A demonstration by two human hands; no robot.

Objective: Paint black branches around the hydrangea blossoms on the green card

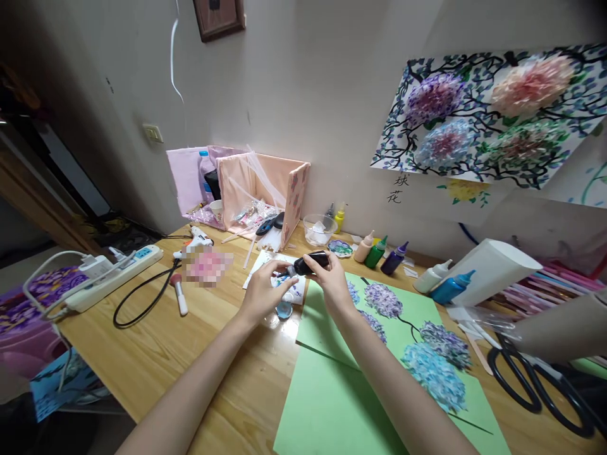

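A black bottle point(311, 261) is tilted nearly sideways above the table, its neck end pointing left. My right hand point(332, 281) is closed round its body. The fingers of my left hand point(266, 287) pinch at a small clear piece point(291, 270) by the bottle's neck. Just below my hands sits a small round dish with blue in it point(284, 309). Behind them lies a paint-marked white paper point(296, 287). Green sheets point(332, 392) spread to the right, with purple flowers point(383, 299) and a light blue flower point(434, 376) on the upper one.
Green point(375, 253) and purple point(394, 258) bottles stand behind the sheets. Scissors point(535, 379) lie at the right. A brush point(179, 295), glue gun point(200, 237) and power strip point(114, 278) are at the left. A pink fabric box point(298, 196) stands against the wall.
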